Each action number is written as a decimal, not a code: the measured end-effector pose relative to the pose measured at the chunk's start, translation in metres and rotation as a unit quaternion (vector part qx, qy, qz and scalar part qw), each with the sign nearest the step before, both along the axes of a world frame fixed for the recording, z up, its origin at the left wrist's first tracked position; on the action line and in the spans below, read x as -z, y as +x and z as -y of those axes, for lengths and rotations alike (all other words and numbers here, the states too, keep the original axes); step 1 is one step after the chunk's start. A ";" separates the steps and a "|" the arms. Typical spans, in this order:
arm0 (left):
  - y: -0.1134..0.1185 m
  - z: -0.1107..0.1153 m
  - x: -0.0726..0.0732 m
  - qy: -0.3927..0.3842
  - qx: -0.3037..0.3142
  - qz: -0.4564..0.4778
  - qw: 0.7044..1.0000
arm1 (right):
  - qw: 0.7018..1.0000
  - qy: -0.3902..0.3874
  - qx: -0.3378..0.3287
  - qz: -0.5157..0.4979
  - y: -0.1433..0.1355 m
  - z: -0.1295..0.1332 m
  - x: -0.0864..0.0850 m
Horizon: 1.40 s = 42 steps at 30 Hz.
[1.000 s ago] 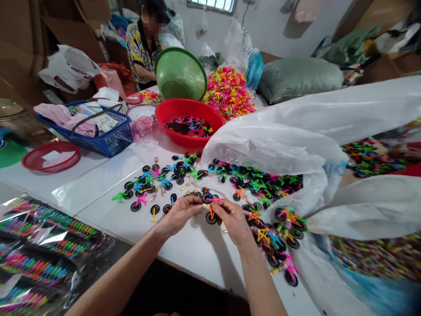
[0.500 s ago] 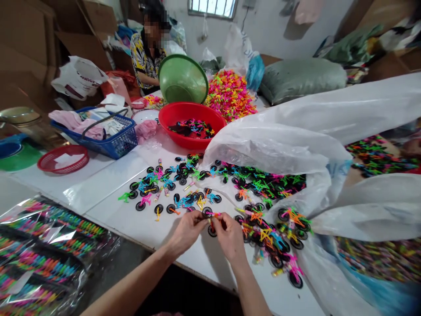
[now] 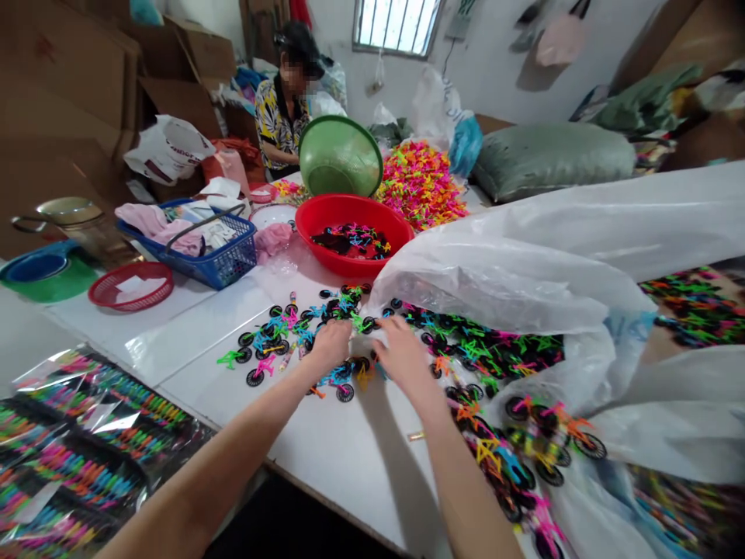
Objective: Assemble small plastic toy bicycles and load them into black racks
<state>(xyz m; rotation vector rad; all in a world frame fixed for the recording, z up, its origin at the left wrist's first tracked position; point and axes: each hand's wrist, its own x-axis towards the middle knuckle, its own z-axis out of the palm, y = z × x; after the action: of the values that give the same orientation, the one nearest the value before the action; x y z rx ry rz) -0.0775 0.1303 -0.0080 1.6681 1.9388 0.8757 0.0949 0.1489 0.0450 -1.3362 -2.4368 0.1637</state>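
My left hand (image 3: 334, 343) is over a scattered pile of small plastic toy bicycles (image 3: 268, 341) with black spoked wheels; its fingertips are hidden. Beside it my right hand (image 3: 400, 355) reaches down to the same pile, thumb and fingers apart, with nothing visibly held. Some blue and yellow toy bicycles (image 3: 343, 384) lie just below the hands. A larger heap of toy bicycles (image 3: 500, 334) spills from a white plastic sack (image 3: 494, 256) at the right. Nearer me on the right is another group of toy bicycles (image 3: 506, 458), some with small printed tubes among them.
Behind the pile stand a red basin (image 3: 355, 268) and a tilted green basin (image 3: 341, 155). To the left are a blue basket (image 3: 233, 260) and a red tray (image 3: 131, 299). Packed clear bags (image 3: 87, 442) lie lower left. A person (image 3: 282, 109) sits across the table.
Both hands have moved forward from the table's near side to the pile. The toy bicycle they held is gone from them. A pink-and-orange one now lies on the right group.
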 end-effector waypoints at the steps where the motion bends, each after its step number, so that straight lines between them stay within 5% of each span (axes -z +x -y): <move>1: -0.003 0.003 -0.001 -0.001 0.000 0.000 1.000 | 1.000 -0.024 -0.012 0.009 -0.032 -0.010 0.011; 3: -0.013 0.010 -0.005 -0.007 0.005 0.011 1.000 | 0.997 -0.067 0.001 0.041 -0.072 -0.026 0.029; 5: -0.025 0.015 -0.007 -0.017 0.014 0.038 0.999 | 0.994 -0.087 0.021 0.060 -0.083 -0.037 0.038; 10: -0.025 0.013 0.001 -0.042 0.036 0.113 0.992 | 0.987 -0.129 0.042 -0.084 -0.040 -0.040 0.036; 13: -0.011 0.005 0.004 -0.047 0.078 0.076 0.993 | 0.945 -0.203 0.081 -0.244 -0.002 -0.022 0.033; 16: -0.007 -0.003 0.001 -0.055 0.110 0.023 0.992 | 0.912 -0.250 0.131 -0.299 0.027 0.003 0.036; 20: -0.010 -0.008 -0.004 -0.097 0.146 -0.082 0.981 | 0.882 -0.305 0.131 -0.334 0.026 0.008 0.038; 24: -0.008 -0.006 -0.005 -0.135 0.160 -0.166 0.964 | 0.855 -0.267 0.118 -0.429 0.017 -0.033 0.019; 26: -0.007 -0.005 -0.005 -0.144 0.168 -0.186 0.957 | 0.889 -0.216 0.116 -0.387 0.035 -0.052 0.006; 30: -0.015 -0.007 -0.013 -0.148 0.150 -0.187 0.959 | 0.980 -0.160 0.082 -0.080 0.093 -0.054 -0.005; 35: -0.032 0.000 -0.025 -0.125 0.085 -0.141 0.979 | 0.974 -0.116 0.036 0.191 0.112 -0.025 0.014; 42: -0.040 0.034 -0.014 -0.099 0.114 -0.066 0.986 | 0.962 -0.032 0.032 0.269 0.104 -0.031 0.021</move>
<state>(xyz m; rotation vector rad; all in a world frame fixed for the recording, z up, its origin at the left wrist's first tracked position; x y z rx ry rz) -0.1172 0.0959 0.0055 1.8200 1.8037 0.4829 0.1990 0.1804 0.0240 -1.6582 -2.8354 -0.1640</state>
